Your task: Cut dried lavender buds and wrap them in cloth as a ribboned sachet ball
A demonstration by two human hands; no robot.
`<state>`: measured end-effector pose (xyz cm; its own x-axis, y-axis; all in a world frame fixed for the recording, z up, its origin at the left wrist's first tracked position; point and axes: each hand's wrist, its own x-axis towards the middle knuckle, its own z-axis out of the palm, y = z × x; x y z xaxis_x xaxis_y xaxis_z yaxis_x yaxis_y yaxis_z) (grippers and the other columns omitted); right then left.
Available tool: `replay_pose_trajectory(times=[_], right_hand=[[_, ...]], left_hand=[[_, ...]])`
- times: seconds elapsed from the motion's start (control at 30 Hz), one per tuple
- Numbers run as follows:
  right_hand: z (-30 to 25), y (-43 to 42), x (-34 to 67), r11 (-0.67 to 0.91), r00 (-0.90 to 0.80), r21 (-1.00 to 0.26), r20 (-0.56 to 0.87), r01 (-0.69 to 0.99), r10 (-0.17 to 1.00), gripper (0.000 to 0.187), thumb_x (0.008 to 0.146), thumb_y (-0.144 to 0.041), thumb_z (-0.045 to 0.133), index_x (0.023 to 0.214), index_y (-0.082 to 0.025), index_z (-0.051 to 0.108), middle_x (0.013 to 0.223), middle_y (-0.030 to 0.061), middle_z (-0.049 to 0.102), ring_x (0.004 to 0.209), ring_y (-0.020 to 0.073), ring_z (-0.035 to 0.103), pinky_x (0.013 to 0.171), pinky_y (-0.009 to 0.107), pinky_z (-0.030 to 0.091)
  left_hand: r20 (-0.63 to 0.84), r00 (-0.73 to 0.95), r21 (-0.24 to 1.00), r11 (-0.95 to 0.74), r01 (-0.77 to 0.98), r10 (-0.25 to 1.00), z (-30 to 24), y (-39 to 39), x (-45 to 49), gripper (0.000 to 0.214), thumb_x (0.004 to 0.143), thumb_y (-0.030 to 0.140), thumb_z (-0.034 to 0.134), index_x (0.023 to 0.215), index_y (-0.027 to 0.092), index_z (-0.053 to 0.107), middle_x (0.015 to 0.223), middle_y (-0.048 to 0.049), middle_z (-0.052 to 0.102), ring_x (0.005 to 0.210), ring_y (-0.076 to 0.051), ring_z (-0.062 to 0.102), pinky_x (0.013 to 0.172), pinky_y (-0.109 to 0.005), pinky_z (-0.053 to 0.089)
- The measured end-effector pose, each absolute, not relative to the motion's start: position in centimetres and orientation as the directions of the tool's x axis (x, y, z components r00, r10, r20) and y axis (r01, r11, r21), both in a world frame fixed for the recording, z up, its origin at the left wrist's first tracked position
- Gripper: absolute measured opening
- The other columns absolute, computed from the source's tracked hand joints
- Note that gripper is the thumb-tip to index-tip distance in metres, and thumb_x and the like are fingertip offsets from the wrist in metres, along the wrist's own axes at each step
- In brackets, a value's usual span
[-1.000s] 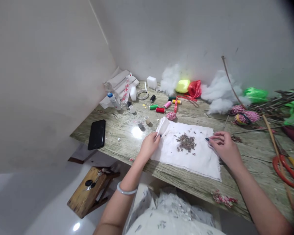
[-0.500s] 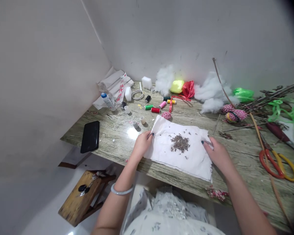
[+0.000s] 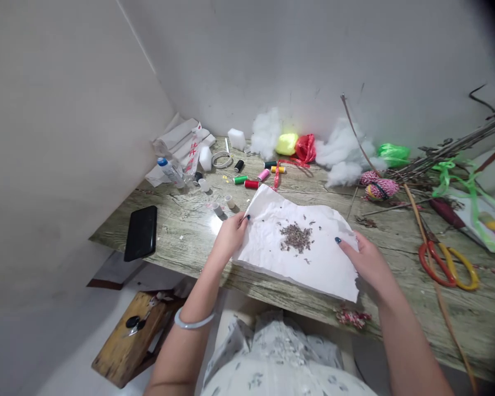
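A white cloth [image 3: 259,247] is stretched between my hands near the table's front edge, its surface creased and its sides raised a little. On its middle lies a loose heap of dry brown plant bits [image 3: 296,237], with several crumbs scattered round it. My left hand [image 3: 231,235] pinches the left edge, thumb on top. The right edge is gripped by my right hand [image 3: 365,258], thumb on top and fingers underneath, partly hidden.
Thread spools [image 3: 252,184], small white cups [image 3: 217,209] and white stuffing [image 3: 342,151] lie behind the cloth. A black phone [image 3: 141,233] is at the left. Scissors [image 3: 437,264], a long stick [image 3: 421,220] and dry twigs [image 3: 457,143] occupy the right. A wooden stool [image 3: 126,335] stands below left.
Both hands have raised the cloth's edges slightly, and the sheet now bows between them. The plant bits have spread a little. The whole view has shifted, so things appear farther left.
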<state>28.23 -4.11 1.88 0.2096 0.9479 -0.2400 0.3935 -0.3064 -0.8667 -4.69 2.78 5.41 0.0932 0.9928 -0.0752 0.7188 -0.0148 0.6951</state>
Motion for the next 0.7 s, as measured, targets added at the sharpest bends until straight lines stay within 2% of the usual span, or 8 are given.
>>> replay_pose_trajectory(times=[0.13, 0.27, 0.47, 0.57, 0.7], right_hand=[[3.8, -4.1, 28.9, -0.367, 0.23, -0.91, -0.322, 0.193, 0.918, 0.041, 0.071, -0.044, 0.064, 0.105, -0.023, 0.056, 0.095, 0.0049, 0.071, 0.078, 0.0224, 0.067, 0.059, 0.031, 0.053], [5.3, -4.9, 31.3, -0.398, 0.272, -0.905, -0.35, 0.149, 0.896, 0.043, 0.068, -0.043, 0.066, 0.104, -0.023, 0.056, 0.093, 0.0043, 0.072, 0.071, 0.0208, 0.067, 0.055, 0.03, 0.052], [5.3, -7.7, 39.5, -0.509, 0.438, -0.81, -0.36, 0.292, 0.824, 0.036, 0.065, -0.042, 0.067, 0.095, -0.025, 0.059, 0.074, 0.0037, 0.069, 0.057, 0.0221, 0.061, 0.046, 0.03, 0.045], [4.7, -9.3, 44.3, -0.545, 0.529, -0.729, -0.294, 0.415, 0.796, 0.031, 0.064, -0.045, 0.065, 0.088, -0.026, 0.062, 0.076, 0.0071, 0.07, 0.065, 0.0275, 0.064, 0.053, 0.035, 0.047], [3.7, -10.8, 50.2, -0.535, 0.511, -0.635, -0.246, 0.557, 0.823, 0.029, 0.065, -0.048, 0.062, 0.085, -0.027, 0.063, 0.09, 0.0105, 0.072, 0.082, 0.0331, 0.066, 0.068, 0.041, 0.05]], left_hand=[[-0.068, 0.133, 0.683, -0.051, 0.728, 0.989, 7.4, 2.9, -3.4, 0.025, 0.088, 0.028, 0.039, 0.079, 0.017, 0.06, 0.073, -0.0017, 0.063, 0.07, -0.017, 0.055, 0.063, -0.024, 0.034], [-0.034, 0.194, 0.672, -0.121, 0.731, 0.98, 8.8, 2.6, -0.3, 0.025, 0.089, 0.027, 0.04, 0.069, 0.017, 0.053, 0.062, 0.0006, 0.054, 0.063, -0.015, 0.05, 0.058, -0.023, 0.03], [-0.048, 0.343, 0.68, -0.221, 0.699, 0.938, 7.8, 2.0, 7.5, 0.026, 0.09, 0.025, 0.041, 0.068, 0.018, 0.054, 0.059, 0.0001, 0.056, 0.057, -0.015, 0.05, 0.057, -0.024, 0.03], [-0.051, 0.424, 0.703, -0.269, 0.659, 0.904, 6.4, 1.5, 11.7, 0.029, 0.091, 0.026, 0.038, 0.071, 0.018, 0.058, 0.064, -0.0024, 0.062, 0.06, -0.016, 0.055, 0.059, -0.025, 0.033], [-0.065, 0.489, 0.71, -0.304, 0.635, 0.87, 5.0, 0.5, 16.2, 0.032, 0.091, 0.026, 0.038, 0.074, 0.017, 0.063, 0.071, -0.0069, 0.068, 0.067, -0.019, 0.062, 0.063, -0.025, 0.039]])
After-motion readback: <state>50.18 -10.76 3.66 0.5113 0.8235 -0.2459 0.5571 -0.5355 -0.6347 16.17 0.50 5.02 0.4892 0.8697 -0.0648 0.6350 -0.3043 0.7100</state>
